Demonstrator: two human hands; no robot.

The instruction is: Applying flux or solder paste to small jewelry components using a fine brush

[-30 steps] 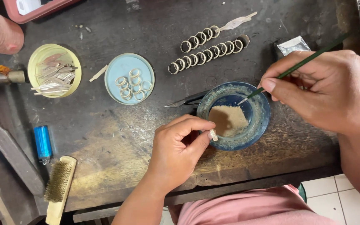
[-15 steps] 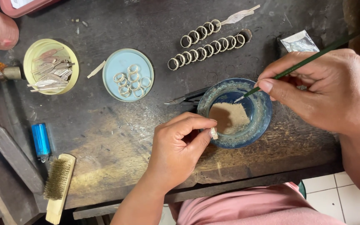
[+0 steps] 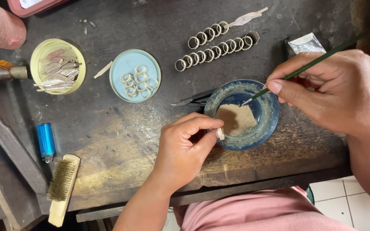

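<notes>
My right hand holds a thin green brush whose tip dips into a blue bowl of tan paste at the bench's front. My left hand pinches a small pale piece between thumb and forefinger at the bowl's left rim. Dark tweezers lie just left of the bowl.
Two rows of metal rings lie behind the bowl. A light blue lid holds several rings; a yellow lid holds metal strips. A blue lighter and a wire brush lie at front left. Another person's hand rests at top left.
The view has shifted slightly. My right hand's brush tip stays in the bowl with small movement; my left hand keeps its pinch by the rim.
</notes>
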